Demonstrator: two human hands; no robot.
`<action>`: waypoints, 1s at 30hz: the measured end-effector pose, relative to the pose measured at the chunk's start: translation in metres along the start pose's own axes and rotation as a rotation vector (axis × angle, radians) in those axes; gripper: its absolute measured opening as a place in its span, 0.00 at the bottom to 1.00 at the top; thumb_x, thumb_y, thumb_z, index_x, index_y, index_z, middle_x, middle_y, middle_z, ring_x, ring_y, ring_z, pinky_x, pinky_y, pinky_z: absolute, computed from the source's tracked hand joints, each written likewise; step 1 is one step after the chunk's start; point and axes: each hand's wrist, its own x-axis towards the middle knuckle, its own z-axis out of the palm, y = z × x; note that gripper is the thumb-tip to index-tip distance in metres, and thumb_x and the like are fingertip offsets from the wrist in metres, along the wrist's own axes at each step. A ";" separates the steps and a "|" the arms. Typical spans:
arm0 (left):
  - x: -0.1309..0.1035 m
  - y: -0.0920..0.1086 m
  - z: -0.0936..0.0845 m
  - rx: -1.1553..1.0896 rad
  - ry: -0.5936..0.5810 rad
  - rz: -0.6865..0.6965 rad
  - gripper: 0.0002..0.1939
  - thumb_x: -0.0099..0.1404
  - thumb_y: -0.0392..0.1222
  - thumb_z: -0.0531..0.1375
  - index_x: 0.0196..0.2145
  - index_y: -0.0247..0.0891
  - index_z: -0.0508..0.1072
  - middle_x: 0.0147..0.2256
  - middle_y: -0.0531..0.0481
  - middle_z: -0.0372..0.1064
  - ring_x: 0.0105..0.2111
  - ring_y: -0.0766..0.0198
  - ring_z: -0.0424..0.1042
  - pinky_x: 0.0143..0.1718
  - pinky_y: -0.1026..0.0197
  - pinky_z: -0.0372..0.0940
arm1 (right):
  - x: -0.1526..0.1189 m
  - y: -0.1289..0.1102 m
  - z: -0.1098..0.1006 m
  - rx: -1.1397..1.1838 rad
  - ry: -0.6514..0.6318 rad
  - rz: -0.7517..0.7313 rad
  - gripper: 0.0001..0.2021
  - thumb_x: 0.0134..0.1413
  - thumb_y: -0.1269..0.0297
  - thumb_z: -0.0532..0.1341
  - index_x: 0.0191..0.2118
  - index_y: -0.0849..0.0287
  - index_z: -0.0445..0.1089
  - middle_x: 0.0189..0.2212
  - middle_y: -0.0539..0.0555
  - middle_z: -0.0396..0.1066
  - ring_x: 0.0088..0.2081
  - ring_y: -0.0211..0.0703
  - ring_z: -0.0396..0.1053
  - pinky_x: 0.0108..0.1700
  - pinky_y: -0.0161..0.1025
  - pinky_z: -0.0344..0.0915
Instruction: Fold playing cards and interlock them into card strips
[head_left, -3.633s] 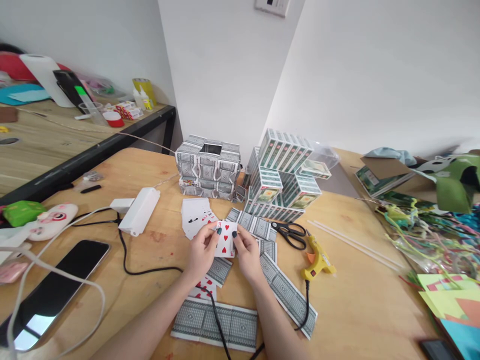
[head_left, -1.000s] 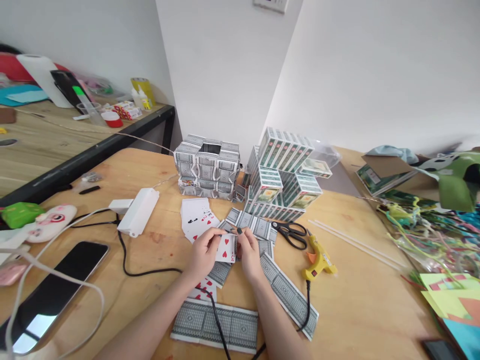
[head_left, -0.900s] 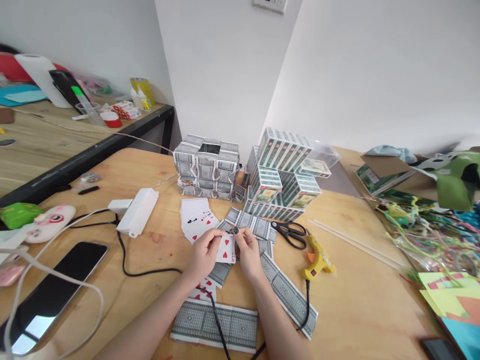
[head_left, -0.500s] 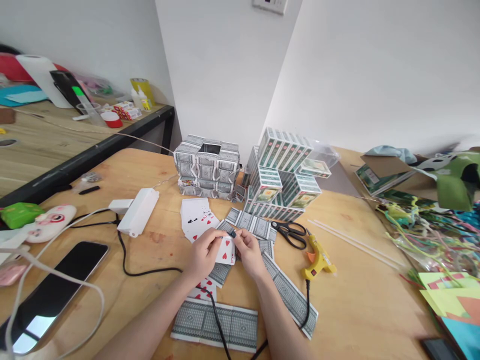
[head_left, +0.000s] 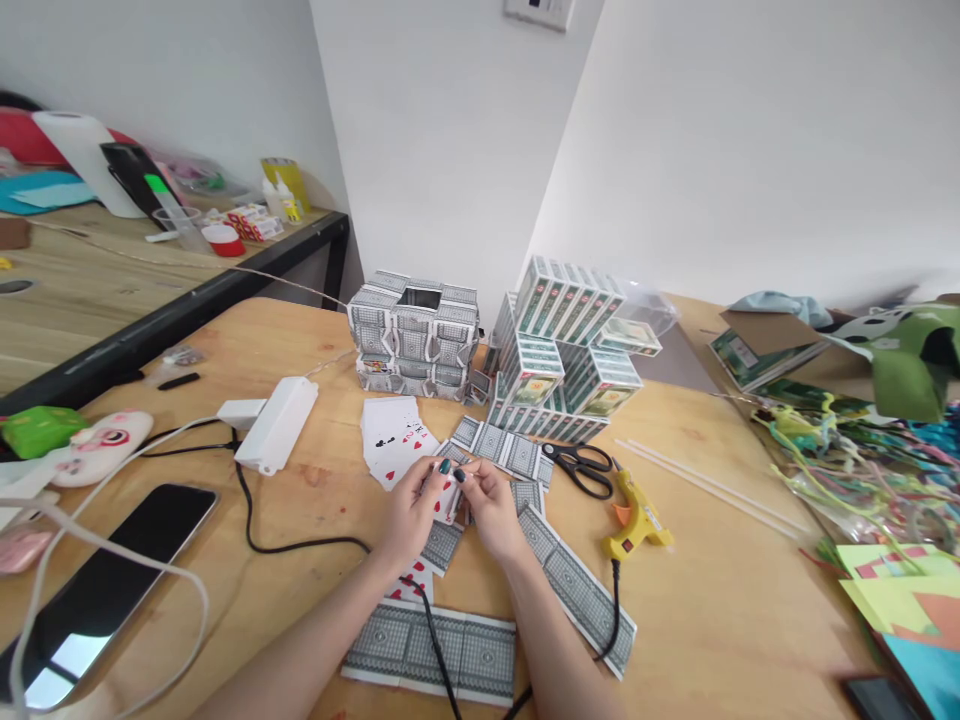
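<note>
Between both hands is a playing card [head_left: 445,505] with red hearts, its face toward me. My left hand [head_left: 414,503] pinches its upper left edge; my right hand [head_left: 487,505] pinches near the top, thumbs almost meeting. Behind them lies a loose spread of face-up playing cards [head_left: 390,440]. Joined strips of patterned card backs surround the hands: one strip [head_left: 487,655] in front, another strip [head_left: 574,580] to the right, and a further strip [head_left: 502,448] just beyond. The card's lower part is partly hidden by the fingers.
A structure of folded cards [head_left: 412,340] stands at the back, beside stacked card boxes [head_left: 559,350]. Black scissors [head_left: 581,468] and a yellow glue gun [head_left: 636,520] lie right, its cord crossing the front strip. A white power strip [head_left: 279,425] and phone [head_left: 112,590] are left.
My hands have drawn closer together at the card's top edge, thumbs now side by side. The card has tilted and more of it is covered by the fingers.
</note>
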 end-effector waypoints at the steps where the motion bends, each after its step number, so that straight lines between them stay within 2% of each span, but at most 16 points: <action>1: -0.001 -0.001 0.002 0.025 0.024 -0.017 0.13 0.63 0.46 0.50 0.35 0.36 0.69 0.34 0.49 0.69 0.36 0.62 0.68 0.39 0.62 0.62 | -0.001 0.000 0.002 0.009 -0.015 0.015 0.15 0.45 0.52 0.61 0.28 0.58 0.61 0.16 0.43 0.58 0.16 0.31 0.54 0.19 0.30 0.52; 6: -0.002 -0.006 0.002 0.139 0.114 -0.035 0.12 0.61 0.47 0.51 0.31 0.37 0.68 0.30 0.51 0.69 0.33 0.63 0.67 0.35 0.63 0.62 | -0.003 0.000 0.007 0.043 -0.052 0.047 0.15 0.44 0.52 0.62 0.27 0.57 0.60 0.17 0.43 0.59 0.17 0.31 0.54 0.19 0.30 0.53; 13: -0.002 0.003 0.000 0.198 0.112 0.040 0.11 0.62 0.44 0.50 0.30 0.37 0.68 0.28 0.51 0.69 0.31 0.65 0.68 0.34 0.64 0.62 | -0.003 -0.002 0.006 0.076 -0.058 0.079 0.16 0.41 0.52 0.64 0.25 0.57 0.60 0.18 0.45 0.60 0.18 0.32 0.56 0.21 0.31 0.55; 18: -0.002 0.008 -0.001 0.210 0.094 0.082 0.10 0.63 0.41 0.50 0.29 0.37 0.68 0.28 0.51 0.69 0.30 0.66 0.68 0.33 0.65 0.63 | -0.004 -0.003 0.006 0.052 -0.037 0.072 0.14 0.43 0.53 0.63 0.25 0.58 0.61 0.14 0.42 0.55 0.15 0.29 0.48 0.18 0.29 0.46; 24: -0.004 0.009 -0.002 0.283 0.119 0.225 0.10 0.63 0.39 0.49 0.28 0.36 0.68 0.27 0.50 0.68 0.30 0.66 0.67 0.33 0.65 0.63 | -0.004 -0.002 0.006 0.043 -0.034 0.067 0.15 0.42 0.53 0.64 0.23 0.59 0.61 0.12 0.41 0.53 0.14 0.28 0.46 0.18 0.29 0.43; 30: -0.003 0.005 -0.004 0.389 0.129 0.367 0.09 0.63 0.37 0.50 0.31 0.37 0.69 0.30 0.48 0.71 0.33 0.65 0.69 0.36 0.63 0.65 | -0.002 -0.001 0.003 -0.037 -0.022 0.055 0.14 0.42 0.52 0.63 0.25 0.60 0.67 0.14 0.44 0.58 0.17 0.32 0.53 0.22 0.31 0.52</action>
